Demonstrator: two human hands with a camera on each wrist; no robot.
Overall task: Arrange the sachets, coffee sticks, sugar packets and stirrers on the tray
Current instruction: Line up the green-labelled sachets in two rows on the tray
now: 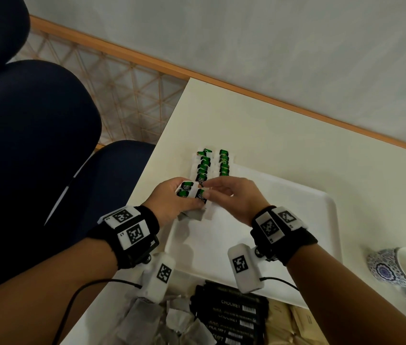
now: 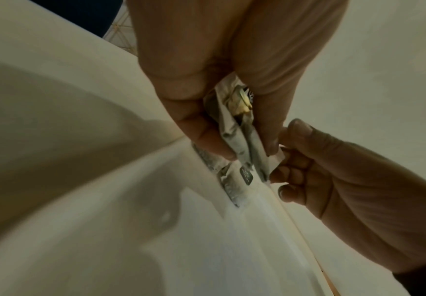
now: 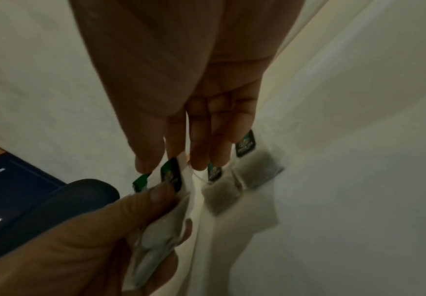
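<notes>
Two short rows of tea sachets with green tags lie along the far left edge of the white tray. Just in front of them my left hand grips a small stack of sachets, thumb on top. My right hand meets it from the right and pinches the edge of one sachet in the stack. In the left wrist view the held sachets sit between the fingers of my left hand, and my right hand pinches a white corner. In the right wrist view my right hand points down at the green tags.
Black coffee sticks, brown packets and loose grey sachets lie on the table in front of the tray. A blue-patterned cup stands at the right. A dark blue chair is on the left.
</notes>
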